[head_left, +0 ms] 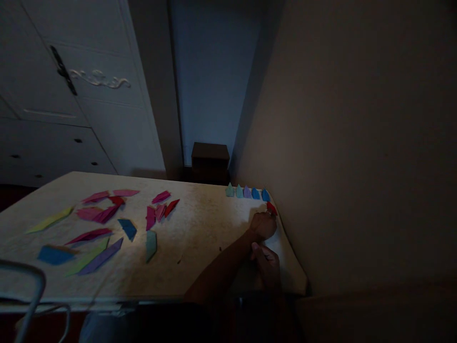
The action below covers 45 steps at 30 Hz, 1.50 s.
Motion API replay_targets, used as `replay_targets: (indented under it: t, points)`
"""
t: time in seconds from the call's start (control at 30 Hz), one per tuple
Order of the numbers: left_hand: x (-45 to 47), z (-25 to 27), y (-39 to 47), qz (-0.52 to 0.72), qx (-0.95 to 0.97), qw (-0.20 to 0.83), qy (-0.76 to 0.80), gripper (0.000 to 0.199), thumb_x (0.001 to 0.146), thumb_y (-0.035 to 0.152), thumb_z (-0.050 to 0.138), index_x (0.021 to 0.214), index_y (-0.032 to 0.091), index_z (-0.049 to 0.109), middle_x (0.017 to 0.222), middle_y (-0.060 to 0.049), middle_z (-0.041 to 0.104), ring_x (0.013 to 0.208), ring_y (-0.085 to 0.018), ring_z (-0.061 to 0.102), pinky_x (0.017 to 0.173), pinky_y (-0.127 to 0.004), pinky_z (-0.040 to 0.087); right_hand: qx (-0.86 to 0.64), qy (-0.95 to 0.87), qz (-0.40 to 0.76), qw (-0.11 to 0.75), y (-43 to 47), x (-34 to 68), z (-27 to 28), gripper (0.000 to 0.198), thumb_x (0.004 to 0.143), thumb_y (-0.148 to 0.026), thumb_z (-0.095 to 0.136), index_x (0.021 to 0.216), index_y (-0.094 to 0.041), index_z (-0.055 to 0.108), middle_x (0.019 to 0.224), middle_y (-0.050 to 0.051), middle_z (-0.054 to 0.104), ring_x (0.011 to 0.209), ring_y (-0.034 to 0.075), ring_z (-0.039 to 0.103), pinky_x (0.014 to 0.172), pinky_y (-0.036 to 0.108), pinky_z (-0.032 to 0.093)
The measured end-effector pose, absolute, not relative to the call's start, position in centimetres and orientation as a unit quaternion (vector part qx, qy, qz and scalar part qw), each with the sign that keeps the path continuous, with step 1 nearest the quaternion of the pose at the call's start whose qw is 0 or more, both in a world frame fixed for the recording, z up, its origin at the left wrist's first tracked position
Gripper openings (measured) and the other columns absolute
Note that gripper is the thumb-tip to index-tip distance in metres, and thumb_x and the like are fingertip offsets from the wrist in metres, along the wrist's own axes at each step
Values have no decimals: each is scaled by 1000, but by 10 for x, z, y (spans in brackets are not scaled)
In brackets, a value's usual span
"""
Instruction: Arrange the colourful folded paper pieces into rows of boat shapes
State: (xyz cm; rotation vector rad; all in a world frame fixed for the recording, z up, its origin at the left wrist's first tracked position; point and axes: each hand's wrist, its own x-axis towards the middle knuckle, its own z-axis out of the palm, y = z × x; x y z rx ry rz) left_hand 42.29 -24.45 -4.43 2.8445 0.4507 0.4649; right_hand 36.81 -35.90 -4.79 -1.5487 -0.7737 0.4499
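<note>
My left hand (263, 225) reaches to the table's far right corner, its fingers closed on a red folded paper piece (272, 208). Just below, my right hand (268, 262) is close to my left wrist with its fingers curled together; whatever they may hold cannot be made out. Beyond the red piece, a row of small pointed folded papers stands along the far edge: a pale green one (230, 190), another greenish one (239, 191), a purple one (247, 192) and blue ones (255, 193).
Several folded paper strips lie on the left of the white table (200, 214), among them a yellow strip (52, 220), a blue piece (56, 255) and a pale green piece (151, 245). A wall (357, 166) runs along the right edge. A curved metal rail (37, 276) stands at front left.
</note>
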Motion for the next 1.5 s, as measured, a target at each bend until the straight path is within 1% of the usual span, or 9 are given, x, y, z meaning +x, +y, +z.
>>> replay_targets:
  t: [0.2, 0.33, 0.5, 0.63, 0.73, 0.93, 1.23, 1.4, 1.5]
  points:
    - [419, -41, -242, 179, 962, 140, 152, 36, 91, 22, 42, 124, 14, 52, 138, -19, 45, 91, -24, 67, 73, -37, 54, -684, -333, 190, 620, -360, 371, -53, 51, 78, -59, 58, 49, -19, 47, 48, -5, 34, 49, 10, 32, 48, 25, 28]
    - [413, -41, -241, 190, 955, 170, 153, 36, 89, 20, 45, 123, 20, 54, 141, -12, 45, 98, -23, 65, 78, -35, 54, -672, -308, 231, 633, -361, 376, -64, 50, 77, -58, 61, 51, -19, 48, 48, -5, 33, 48, 9, 30, 46, 23, 25]
    - [382, -44, -239, 262, 866, 347, 246, 30, 85, 19, 49, 112, 19, 62, 125, -9, 55, 105, -20, 60, 89, -33, 51, -674, -269, 253, 640, -362, 378, -67, 51, 75, -61, 63, 51, -18, 48, 48, -6, 33, 46, 8, 29, 43, 22, 23]
    - [334, -39, -235, 277, 822, 417, 272, 27, 81, 16, 52, 104, 16, 67, 104, -8, 65, 95, -19, 62, 90, -32, 49, -698, -269, 250, 615, -364, 375, -59, 53, 73, -64, 63, 51, -18, 49, 46, -6, 33, 44, 8, 29, 41, 21, 24]
    - [295, -29, -228, 265, 826, 421, 266, 25, 81, 18, 53, 100, 15, 69, 100, -8, 68, 86, -18, 62, 88, -32, 49, -719, -275, 236, 593, -365, 373, -52, 53, 71, -64, 64, 51, -18, 48, 48, -5, 35, 44, 8, 31, 41, 21, 26]
    - [215, -20, -220, 281, 819, 407, 292, 22, 82, 17, 54, 97, 16, 70, 94, -6, 72, 84, -18, 63, 86, -31, 48, -755, -261, 235, 554, -365, 365, -41, 49, 68, -61, 69, 55, -18, 50, 46, -6, 34, 42, 7, 31, 37, 19, 23]
    - [88, -39, -221, 336, 791, 363, 361, 24, 86, 18, 50, 100, 16, 70, 89, -7, 71, 75, -15, 64, 76, -27, 50, -703, -276, 196, 626, -323, 317, -34, 47, 70, -58, 71, 56, -17, 53, 50, -3, 42, 45, 8, 36, 39, 21, 29]
    - [65, -50, -214, 357, 781, 373, 350, 25, 85, 18, 51, 101, 17, 70, 89, -6, 73, 76, -16, 65, 77, -27, 50, -670, -478, 241, 514, -254, 264, -5, 47, 79, -58, 61, 56, -17, 58, 46, -4, 39, 44, 9, 34, 41, 23, 27]
    - [61, -52, -212, 371, 775, 396, 326, 24, 85, 19, 52, 100, 18, 71, 90, -6, 74, 79, -16, 67, 78, -26, 50, -631, -578, 227, 465, -202, 243, 0, 40, 80, -54, 59, 68, -17, 63, 60, 0, 54, 54, 12, 47, 50, 24, 37]
